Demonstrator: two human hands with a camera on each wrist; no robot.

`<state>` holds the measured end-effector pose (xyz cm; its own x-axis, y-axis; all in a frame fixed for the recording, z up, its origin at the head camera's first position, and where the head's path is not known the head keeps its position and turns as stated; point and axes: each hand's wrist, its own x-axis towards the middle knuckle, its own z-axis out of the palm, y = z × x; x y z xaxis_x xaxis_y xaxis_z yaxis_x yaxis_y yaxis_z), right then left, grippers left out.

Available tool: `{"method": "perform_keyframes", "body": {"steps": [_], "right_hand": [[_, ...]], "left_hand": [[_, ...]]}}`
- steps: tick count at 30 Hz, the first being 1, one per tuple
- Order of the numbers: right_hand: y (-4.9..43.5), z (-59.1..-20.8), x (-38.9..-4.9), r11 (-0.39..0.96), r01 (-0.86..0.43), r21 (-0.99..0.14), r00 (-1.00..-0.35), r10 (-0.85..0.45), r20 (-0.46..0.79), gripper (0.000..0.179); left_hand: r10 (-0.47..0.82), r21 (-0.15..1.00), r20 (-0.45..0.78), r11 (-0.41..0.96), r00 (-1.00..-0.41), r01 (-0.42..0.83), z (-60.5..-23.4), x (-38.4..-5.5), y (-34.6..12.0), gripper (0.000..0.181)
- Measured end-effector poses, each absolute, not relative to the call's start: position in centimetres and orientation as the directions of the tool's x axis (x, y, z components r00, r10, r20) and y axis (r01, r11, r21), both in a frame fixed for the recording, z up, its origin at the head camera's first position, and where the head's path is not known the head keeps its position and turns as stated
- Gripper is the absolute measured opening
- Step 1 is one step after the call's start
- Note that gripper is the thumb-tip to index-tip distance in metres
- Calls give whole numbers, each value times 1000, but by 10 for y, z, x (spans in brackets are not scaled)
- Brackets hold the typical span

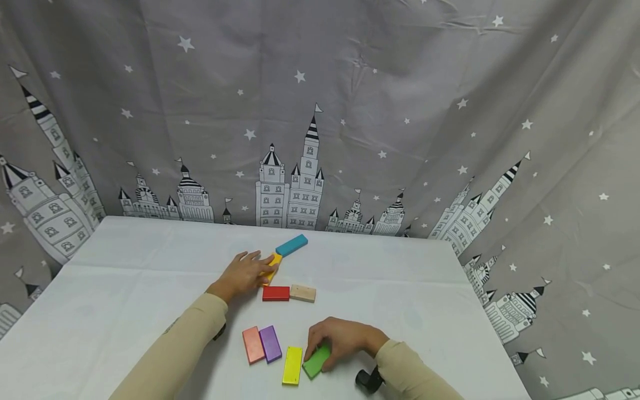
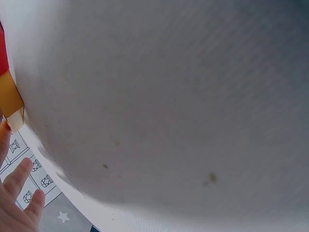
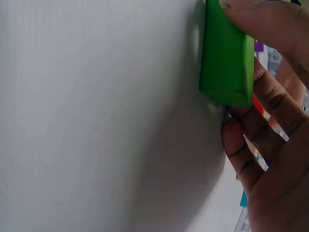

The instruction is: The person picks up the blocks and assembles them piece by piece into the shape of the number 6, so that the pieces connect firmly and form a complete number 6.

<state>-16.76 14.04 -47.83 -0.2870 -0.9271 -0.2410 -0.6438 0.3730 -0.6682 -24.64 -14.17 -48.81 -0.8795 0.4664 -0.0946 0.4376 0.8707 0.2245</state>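
Observation:
My left hand [image 1: 245,275] reaches to the orange-yellow block [image 1: 274,260], thumb and a finger on it and the other fingers spread. In the left wrist view that block [image 2: 9,94] shows at the left edge. A teal block [image 1: 292,245] adjoins its far end, and a red block [image 1: 276,294] lies by its near end. My right hand [image 1: 345,336] grips a green block [image 1: 316,362] between thumb and fingers, close over the table. The right wrist view shows the thumb on one face of the green block [image 3: 227,58]. A yellow block [image 1: 292,366] lies just left of it.
A natural wood block [image 1: 303,293] lies end to end with the red one. Salmon [image 1: 253,345] and purple [image 1: 270,344] blocks lie side by side nearer the front. The white-covered table [image 1: 400,289] ends at a grey curtain [image 1: 350,83] printed with castles and stars.

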Motion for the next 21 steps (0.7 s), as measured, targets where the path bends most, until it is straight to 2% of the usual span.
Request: {"method": "perform_keyframes", "body": {"steps": [17,21], "right_hand": [[166,-483,-191,561,-499,-661,-590,-778,-216,34],[171,-484,-196,587,-479,-652,-641,-742,-197,36]], "left_hand": [[457,222,-121,878,-881,425,-488,-248,-140,50],[452,225,-123,880,-884,419,-488,-248,-139,50]]}}
